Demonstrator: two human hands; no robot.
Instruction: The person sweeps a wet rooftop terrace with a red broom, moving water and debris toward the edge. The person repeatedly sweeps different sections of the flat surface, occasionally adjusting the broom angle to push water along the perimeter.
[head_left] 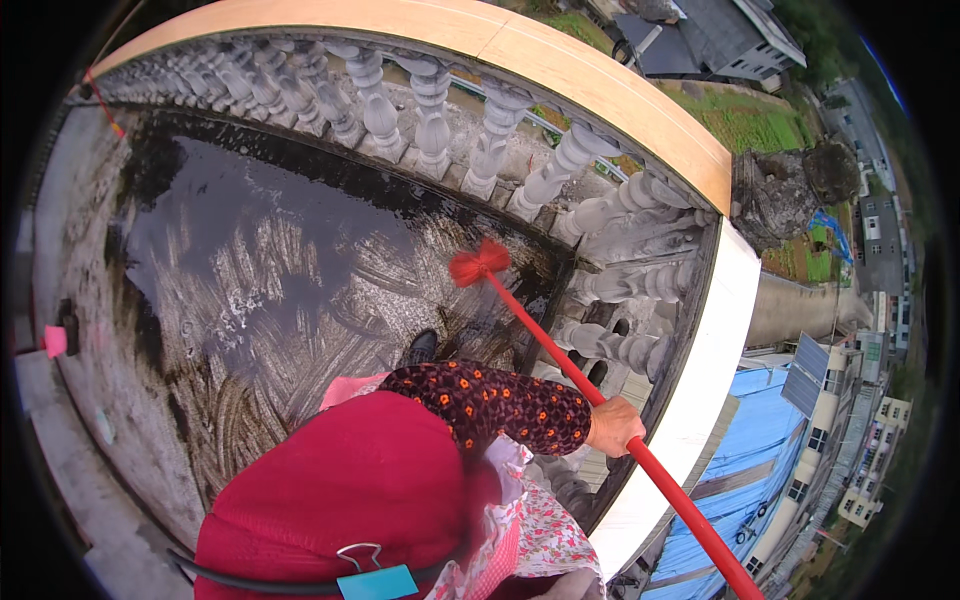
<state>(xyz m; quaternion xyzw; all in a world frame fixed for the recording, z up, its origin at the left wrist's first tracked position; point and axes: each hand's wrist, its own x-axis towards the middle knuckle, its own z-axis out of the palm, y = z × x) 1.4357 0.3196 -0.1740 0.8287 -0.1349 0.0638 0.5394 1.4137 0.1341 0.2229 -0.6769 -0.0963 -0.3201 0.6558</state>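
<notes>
Left hand (615, 425) clenches red-bristled red-poled broom (560, 355), likely sweeping wet grey concrete floor (300, 310); next stroke needs bristles down; right hand unseen.

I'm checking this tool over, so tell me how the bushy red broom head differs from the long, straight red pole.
The bushy red broom head is short and flared, while the long, straight red pole is slender. The head shows whole, but the pole runs out of view at the lower edge. A hand grips the pole; none touches the head. Both are red parts of one tool.
</notes>
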